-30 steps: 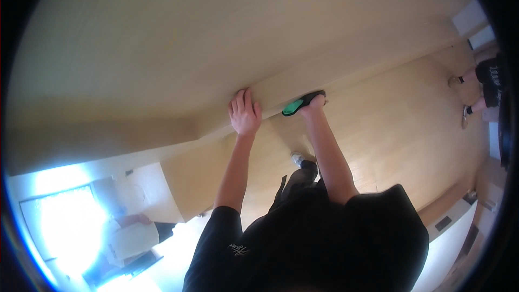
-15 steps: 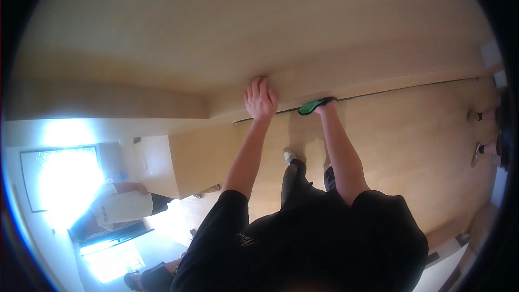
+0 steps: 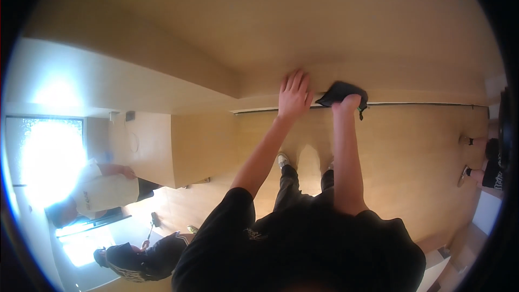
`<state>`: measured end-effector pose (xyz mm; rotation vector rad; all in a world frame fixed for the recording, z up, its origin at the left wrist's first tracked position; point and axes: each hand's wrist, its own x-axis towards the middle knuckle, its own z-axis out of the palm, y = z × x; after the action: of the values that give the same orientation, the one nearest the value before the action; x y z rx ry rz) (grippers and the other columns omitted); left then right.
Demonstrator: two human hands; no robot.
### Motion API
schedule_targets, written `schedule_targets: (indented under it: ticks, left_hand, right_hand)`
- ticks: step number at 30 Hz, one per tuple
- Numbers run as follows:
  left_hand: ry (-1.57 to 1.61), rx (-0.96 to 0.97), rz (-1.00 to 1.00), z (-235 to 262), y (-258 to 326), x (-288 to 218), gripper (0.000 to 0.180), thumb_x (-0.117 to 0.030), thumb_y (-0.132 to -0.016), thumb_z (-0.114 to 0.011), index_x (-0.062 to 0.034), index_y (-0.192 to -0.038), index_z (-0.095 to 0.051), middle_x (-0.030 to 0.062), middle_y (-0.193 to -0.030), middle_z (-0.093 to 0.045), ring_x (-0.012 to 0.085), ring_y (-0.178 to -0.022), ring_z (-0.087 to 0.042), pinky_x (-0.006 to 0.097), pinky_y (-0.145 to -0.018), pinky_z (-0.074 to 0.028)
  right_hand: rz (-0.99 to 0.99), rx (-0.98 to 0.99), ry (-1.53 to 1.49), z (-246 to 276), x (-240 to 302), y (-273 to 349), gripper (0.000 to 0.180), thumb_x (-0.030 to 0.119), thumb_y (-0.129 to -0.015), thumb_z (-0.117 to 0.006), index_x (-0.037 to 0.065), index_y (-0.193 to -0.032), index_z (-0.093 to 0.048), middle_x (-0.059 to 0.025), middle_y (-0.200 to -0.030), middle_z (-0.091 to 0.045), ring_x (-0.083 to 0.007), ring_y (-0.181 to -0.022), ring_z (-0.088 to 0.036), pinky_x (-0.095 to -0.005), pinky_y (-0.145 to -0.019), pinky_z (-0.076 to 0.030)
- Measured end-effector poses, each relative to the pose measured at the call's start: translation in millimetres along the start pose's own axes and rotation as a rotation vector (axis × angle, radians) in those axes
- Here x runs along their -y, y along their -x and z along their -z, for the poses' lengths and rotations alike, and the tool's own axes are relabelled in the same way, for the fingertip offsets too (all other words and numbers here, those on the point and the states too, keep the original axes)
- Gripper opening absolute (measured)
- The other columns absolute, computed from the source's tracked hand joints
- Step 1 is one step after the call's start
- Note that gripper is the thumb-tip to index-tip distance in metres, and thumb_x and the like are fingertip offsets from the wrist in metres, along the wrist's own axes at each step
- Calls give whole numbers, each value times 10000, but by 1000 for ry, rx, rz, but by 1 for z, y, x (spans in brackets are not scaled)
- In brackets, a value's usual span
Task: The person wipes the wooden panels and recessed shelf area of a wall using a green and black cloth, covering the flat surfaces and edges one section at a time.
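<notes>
My left hand (image 3: 294,99) lies flat on a broad tan surface (image 3: 324,27), its fingers stretched out and holding nothing. Just right of it, my right hand (image 3: 348,104) grips a dark, soft-looking cloth (image 3: 340,92) that spreads over the same surface near its front edge. A little green shows by the wrist; the cloth's underside and most of my right fingers are hidden.
A dark line (image 3: 421,104) runs along the surface's near edge, above the tan floor (image 3: 400,157). A pale box-like block (image 3: 200,146) stands left. One person (image 3: 108,192) wears white; another (image 3: 154,257) holds a long-handled tool (image 3: 152,224). Someone's legs (image 3: 476,174) show at right.
Both hands have moved right along the edge. The cloth showed a green face with a black rim before; now its dark side shows, spread wider. The view has turned somewhat.
</notes>
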<state>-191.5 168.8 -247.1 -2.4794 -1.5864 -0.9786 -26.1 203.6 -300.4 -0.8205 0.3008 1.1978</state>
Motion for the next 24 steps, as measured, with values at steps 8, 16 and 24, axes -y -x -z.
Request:
schedule_targets:
  ticks: [8,16,24]
  left_hand:
    - [-175,185,187,55,87,85,684,-306,-852,-615,1,-1397,-339,213,-1455,-331,391,-1355,-293,522,-1101,-241]
    - [-253,367,242,71,94,115,862,-317,-780,-667,-18,-1463,-234,180,-1525,-239,337,-1416,-213,496,-1118,-214]
    - [-208,347,89,67,91,109,711,-257,-808,-630,-28,-1413,-337,190,-1489,-311,355,-1385,-280,477,-1079,-298]
  right_hand:
    - [-93,-159,96,60,-50,-59,533,418,-961,-320,128,-1383,-468,-90,-1442,-447,-315,-1294,-420,-546,-1096,-281]
    - [-18,-126,210,-45,-158,119,293,296,-998,-327,124,-973,-563,-43,-852,-609,-192,-783,-606,-345,-673,-517]
    - [98,-302,112,-51,-121,56,688,508,-981,-309,-53,-1368,-398,-148,-1414,-446,-285,-1252,-464,-384,-1029,-405]
